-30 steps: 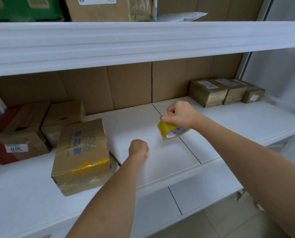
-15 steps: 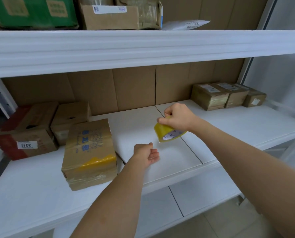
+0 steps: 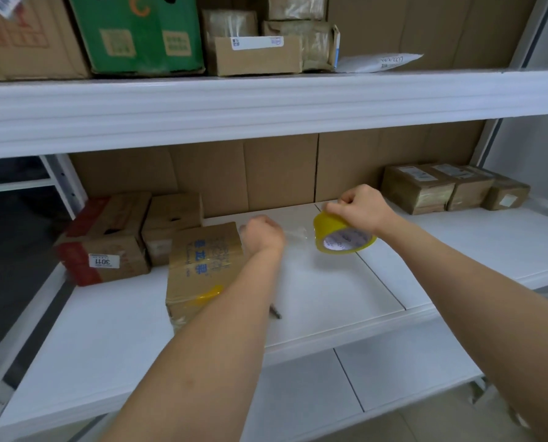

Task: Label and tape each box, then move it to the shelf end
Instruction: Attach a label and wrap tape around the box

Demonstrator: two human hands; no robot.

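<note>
Brown cardboard box with blue print and a yellow tape strip [image 3: 202,266] sits left of centre on the white middle shelf [image 3: 457,244], its near right corner hidden behind the left forearm. Left hand [image 3: 263,236] is over the box's upper right corner, fingers curled, pinching the end of a clear stretch of tape [image 3: 295,233] that runs right to the yellow roll of packing tape [image 3: 342,234]. Right hand [image 3: 362,208] grips that roll from above, held off the shelf at frame centre. Just behind the box, left: a red-and-brown carton with a "3011" sticker [image 3: 103,240] and a plain brown carton [image 3: 170,224], touching each other. Far right of the same shelf: three small taped brown parcels with white labels [image 3: 451,189] in a row against the cardboard back panel [image 3: 266,177]. Upper shelf [image 3: 266,100], top of frame: a green printed carton [image 3: 138,30], a brown box at upper left [image 3: 27,43], small taped parcels [image 3: 266,43], a white mailer bag [image 3: 377,63]. Contents of all boxes not visible. A small dark object [image 3: 275,312] lies on the shelf by the left forearm; can't identify it.
</note>
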